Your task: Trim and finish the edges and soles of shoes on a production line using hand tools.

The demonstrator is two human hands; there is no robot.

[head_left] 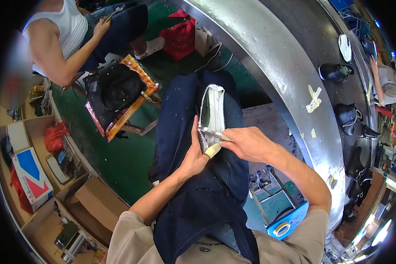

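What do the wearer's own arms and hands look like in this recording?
Both arms wear short, loose beige sleeves, leaving the forearms bare. The left hand has a pale yellow wrap around its thumb; the right hand shows no wrap. Neither wears a glove.

Slim silver metal tool (213, 133): handle mostly hidden in R hand (246, 143), exact type too small to tell. Co-worker in white sleeveless top (70, 22) cut off @ top edge. Pale rounded patch (14, 72), far L, blurred.

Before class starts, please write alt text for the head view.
A person's right hand holds a metal tool at a white piece held by the left hand, over dark blue cloth; a metal bench curves at right.
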